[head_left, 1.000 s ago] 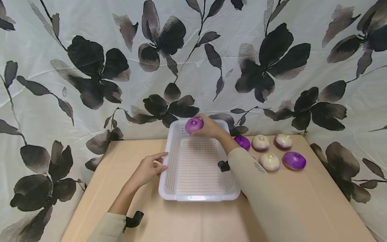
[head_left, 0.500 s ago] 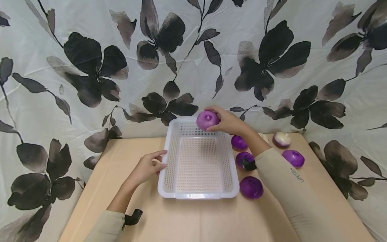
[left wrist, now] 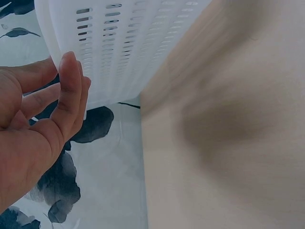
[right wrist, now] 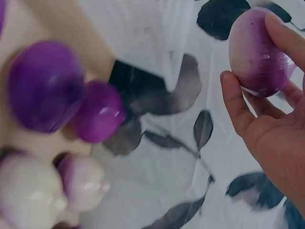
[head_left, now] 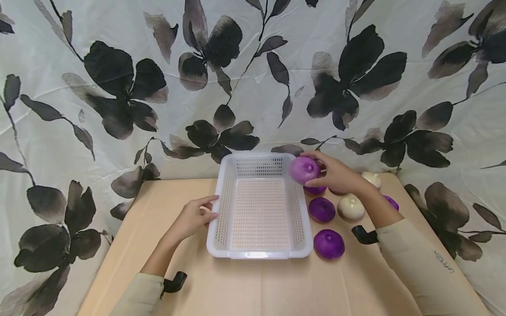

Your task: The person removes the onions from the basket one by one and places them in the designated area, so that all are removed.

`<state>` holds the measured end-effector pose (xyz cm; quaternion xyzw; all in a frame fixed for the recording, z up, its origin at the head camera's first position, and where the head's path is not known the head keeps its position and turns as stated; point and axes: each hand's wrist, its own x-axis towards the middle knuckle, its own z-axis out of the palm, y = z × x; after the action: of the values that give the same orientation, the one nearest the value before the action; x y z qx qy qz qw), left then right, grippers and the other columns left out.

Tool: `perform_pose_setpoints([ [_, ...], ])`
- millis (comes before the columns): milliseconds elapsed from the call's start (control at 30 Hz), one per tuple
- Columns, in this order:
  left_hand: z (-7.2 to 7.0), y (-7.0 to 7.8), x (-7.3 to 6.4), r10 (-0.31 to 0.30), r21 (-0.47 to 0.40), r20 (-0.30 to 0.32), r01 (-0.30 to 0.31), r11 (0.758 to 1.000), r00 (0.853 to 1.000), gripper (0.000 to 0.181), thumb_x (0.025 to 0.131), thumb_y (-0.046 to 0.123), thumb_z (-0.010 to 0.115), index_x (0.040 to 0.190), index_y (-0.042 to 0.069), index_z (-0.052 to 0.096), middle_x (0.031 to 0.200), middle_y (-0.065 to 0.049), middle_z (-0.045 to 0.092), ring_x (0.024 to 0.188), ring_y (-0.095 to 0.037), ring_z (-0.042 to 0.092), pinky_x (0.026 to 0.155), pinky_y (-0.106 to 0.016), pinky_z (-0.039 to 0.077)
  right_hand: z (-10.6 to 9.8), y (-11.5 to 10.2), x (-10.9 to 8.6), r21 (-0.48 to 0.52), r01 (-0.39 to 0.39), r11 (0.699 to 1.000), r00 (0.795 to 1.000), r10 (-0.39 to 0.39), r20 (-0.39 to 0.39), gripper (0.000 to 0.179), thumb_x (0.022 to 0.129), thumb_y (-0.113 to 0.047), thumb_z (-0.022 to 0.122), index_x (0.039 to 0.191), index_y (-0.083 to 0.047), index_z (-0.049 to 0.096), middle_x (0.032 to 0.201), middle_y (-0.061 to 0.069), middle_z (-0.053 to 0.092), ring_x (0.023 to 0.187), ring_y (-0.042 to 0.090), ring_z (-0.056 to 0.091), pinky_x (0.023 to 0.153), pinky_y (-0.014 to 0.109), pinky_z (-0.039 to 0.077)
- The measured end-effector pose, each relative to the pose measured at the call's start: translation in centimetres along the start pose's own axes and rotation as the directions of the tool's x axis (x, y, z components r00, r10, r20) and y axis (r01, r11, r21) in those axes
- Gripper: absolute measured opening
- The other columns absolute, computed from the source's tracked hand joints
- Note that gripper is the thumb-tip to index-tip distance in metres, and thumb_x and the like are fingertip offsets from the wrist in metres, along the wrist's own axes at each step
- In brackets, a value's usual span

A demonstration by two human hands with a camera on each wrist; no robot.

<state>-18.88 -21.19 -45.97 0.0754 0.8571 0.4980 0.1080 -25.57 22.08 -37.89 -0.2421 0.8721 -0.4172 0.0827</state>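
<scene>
- Tan table (head_left: 245,289), floral sheet (head_left: 118,87) behind it.
- White perforated basket (head_left: 258,252) at frame centre, empty.
- Left hand (head_left: 193,218): relaxed fingers resting on the basket's left wall, grasping nothing.
- Right hand (head_left: 336,173) grips a purple onion (head_left: 303,170) above the basket's upper-right corner; more onions lie right of the basket.
- Judgement: steady the basket; carry the onion low.
</scene>
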Motion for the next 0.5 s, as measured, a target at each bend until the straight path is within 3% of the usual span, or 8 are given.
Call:
perform_pose_setpoints([
  [300,0.1,0.1,0.0,-0.008,0.004,-0.001,0.008,1.0,1.0,0.059,0.093,-0.003,0.07,0.149,-0.002,0.05,0.112,-0.022,0.06,0.075,-0.019,0.069,0.066,-0.045,0.065,-1.4,3.5,-5.9,-0.047,-0.032,0.998,0.999,0.032,0.011,0.08,0.086,-0.018,0.085,0.153,-0.007,0.043,0.149,0.018,0.05,0.128,0.04,0.057,0.096,0.028,0.057],
  [500,0.2,0.1,0.0,-0.01,0.007,-0.002,0.01,1.0,1.0,0.059,0.093,-0.003,0.07,0.149,-0.002,0.05,0.112,-0.022,0.06,0.076,-0.019,0.069,0.065,-0.04,0.064,-2.0,5.3,-9.2,-0.065,-0.082,0.995,0.994,0.086,0.074,0.078,0.086,-0.021,0.085,0.152,-0.009,0.044,0.147,0.019,0.049,0.124,0.036,0.058,0.094,0.031,0.058],
])
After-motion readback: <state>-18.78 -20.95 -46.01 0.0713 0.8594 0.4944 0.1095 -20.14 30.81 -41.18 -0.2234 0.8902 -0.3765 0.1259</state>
